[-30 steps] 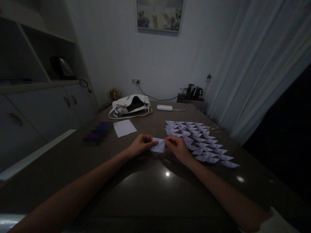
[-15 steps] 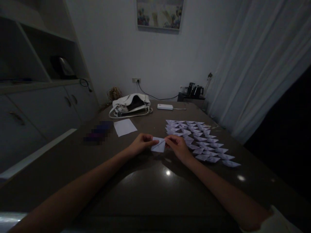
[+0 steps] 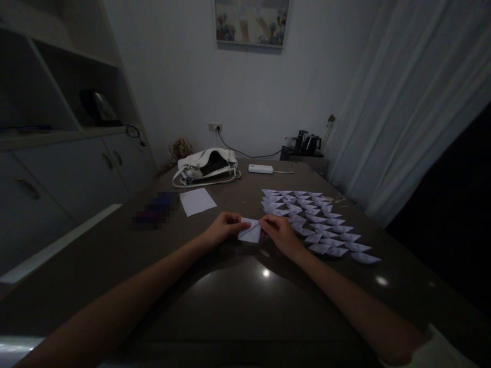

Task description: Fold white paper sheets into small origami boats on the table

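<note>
A small folded sheet of white paper [image 3: 250, 234] is held just above the dark table, with a slanting crease or edge across its face. My left hand [image 3: 225, 227] pinches its left side, thumb on top. At its upper right corner, the thumb and fingers of my right hand [image 3: 279, 230] are closed on the paper. Rows of folded paper boats [image 3: 320, 220] stand close by on the right, just past my right hand. To the upper left of my left hand lies a stack of white paper sheets [image 3: 198, 201].
A white handbag [image 3: 209, 164] lies open at the back of the table [image 3: 245, 301], with a white power bank [image 3: 261, 168] and short cable to its right. A blurred-out dark object [image 3: 155, 209] sits at left. Cabinets [image 3: 72, 168] line the left wall; a curtain [image 3: 391, 102] hangs right.
Almost nothing differs. My right fingertips have shifted very slightly left along the paper's upper edge; both hands keep their hold.
</note>
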`<control>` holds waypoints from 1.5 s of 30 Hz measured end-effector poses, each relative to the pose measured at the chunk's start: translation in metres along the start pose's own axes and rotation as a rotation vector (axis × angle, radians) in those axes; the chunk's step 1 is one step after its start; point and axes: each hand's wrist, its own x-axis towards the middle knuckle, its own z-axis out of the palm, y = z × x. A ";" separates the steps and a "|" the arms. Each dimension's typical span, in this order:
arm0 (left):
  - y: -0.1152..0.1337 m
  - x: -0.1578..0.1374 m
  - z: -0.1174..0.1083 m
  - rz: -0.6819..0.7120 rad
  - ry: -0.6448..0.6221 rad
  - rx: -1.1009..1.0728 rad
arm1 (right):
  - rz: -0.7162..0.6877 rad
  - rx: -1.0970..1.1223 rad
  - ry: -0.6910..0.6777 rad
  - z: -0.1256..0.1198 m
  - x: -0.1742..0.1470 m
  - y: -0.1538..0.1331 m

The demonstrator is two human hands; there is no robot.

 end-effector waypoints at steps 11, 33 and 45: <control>-0.001 0.000 0.002 -0.044 -0.149 0.084 | -0.012 -0.084 -0.058 -0.002 0.001 0.007; 0.000 -0.004 0.007 -0.090 0.072 0.587 | -0.106 -0.719 -0.058 0.013 -0.007 -0.001; -0.004 0.003 0.004 -0.139 0.068 0.345 | -0.109 -0.580 0.037 0.016 -0.009 -0.007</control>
